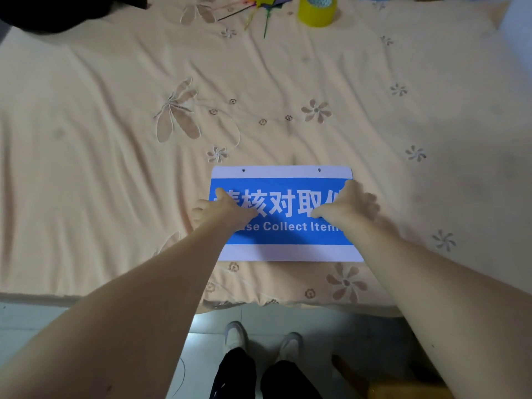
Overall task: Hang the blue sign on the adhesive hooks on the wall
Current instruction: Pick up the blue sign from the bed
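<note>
The blue sign, white-bordered with white lettering and two small holes along its top edge, lies flat on a peach bedsheet near the bed's front edge. My left hand grips its left side, thumb on top of the blue face and fingers curled at the edge. At the sign's right side my right hand does the same, thumb on the face and fingers over the right edge. No wall or adhesive hooks are in view.
The bed with a flower-patterned sheet fills most of the view. A yellow tape roll and colourful sticks lie at the far side, a dark object at far left. My feet stand on grey tiles.
</note>
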A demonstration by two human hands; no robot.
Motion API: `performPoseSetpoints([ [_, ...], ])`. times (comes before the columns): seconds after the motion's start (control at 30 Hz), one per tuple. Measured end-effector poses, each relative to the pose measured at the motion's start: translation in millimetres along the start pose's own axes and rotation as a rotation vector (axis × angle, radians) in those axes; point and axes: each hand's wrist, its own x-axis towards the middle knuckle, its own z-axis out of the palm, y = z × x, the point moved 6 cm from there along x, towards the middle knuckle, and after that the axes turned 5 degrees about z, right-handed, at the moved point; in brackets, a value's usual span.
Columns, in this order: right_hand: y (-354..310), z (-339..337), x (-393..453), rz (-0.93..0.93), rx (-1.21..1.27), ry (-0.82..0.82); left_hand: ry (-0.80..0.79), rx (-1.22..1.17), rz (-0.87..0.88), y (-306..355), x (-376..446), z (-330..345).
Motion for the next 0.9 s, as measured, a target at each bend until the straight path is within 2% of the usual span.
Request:
performPoseSetpoints([
  [0.1,1,-9,1,-0.003,0.1,0.07,0.07,-0.122,-0.03,-2,-3,-10],
  [0.17,-4,-15,-2,-0.041,0.182,0.083,0.16,-0.198,0.013,1,-7,-22],
  [0.27,-17,-32,-13,-0.102,0.32,0.12,0.194,-0.315,0.099,9,-8,-36],
  [0.43,-34,-78,-38,-0.146,0.431,0.28,0.346,-0.458,0.195,36,-36,-83],
  [0.57,-52,-141,-69,-0.195,0.521,0.402,0.45,-0.505,0.314,64,-65,-141],
  [0.9,-112,-310,-186,-0.472,0.751,0.677,0.874,-0.636,0.582,102,-192,-328],
])
